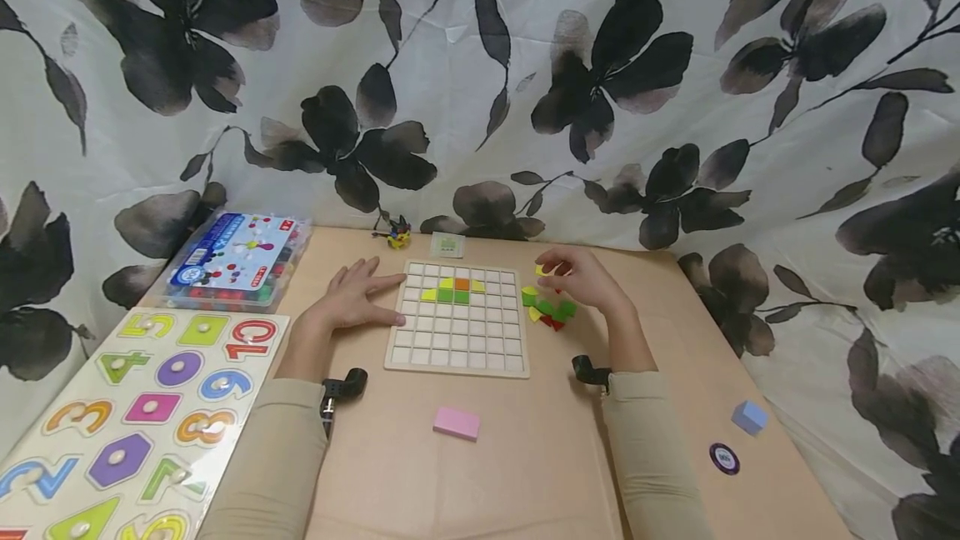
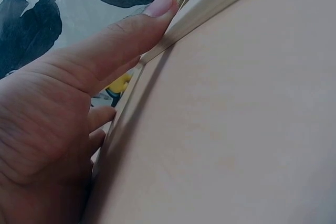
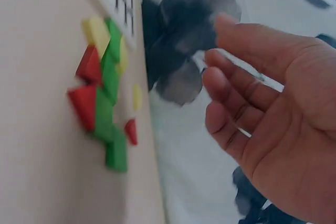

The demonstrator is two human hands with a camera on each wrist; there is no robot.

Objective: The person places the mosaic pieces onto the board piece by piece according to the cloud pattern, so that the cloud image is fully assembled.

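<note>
Board (image 1: 457, 340), pale and gridded, lies mid-table in the head view, with yellow, orange and green tiles (image 1: 453, 297) in its far rows. At its left edge rests the left hand (image 1: 356, 297), fingers spread wide and closed round nothing. The right hand (image 1: 576, 275) hovers above the far end of a loose heap of green, yellow and red pieces (image 1: 546, 307) just right of the board. (A yellow one shows by its fingertips; from here, I cannot tell whether they touch it.) Farther back are a small white card (image 1: 447, 246) and a yellow toy figure (image 1: 397, 233); nearer, a pink block (image 1: 456, 423). A number puzzle (image 1: 152, 407) and a clear-sided box (image 1: 232, 252) lie to the left, a blue block (image 1: 750, 417) and a dark round chip (image 1: 724, 458) to the right.

In the left wrist view, the thumb lies against the board's rim, with other fingertips along the edge.

In the right wrist view, the fingers bend loosely, with nothing visible in their grasp; the red, green and yellow pieces lie apart from them, beside the board.
</note>
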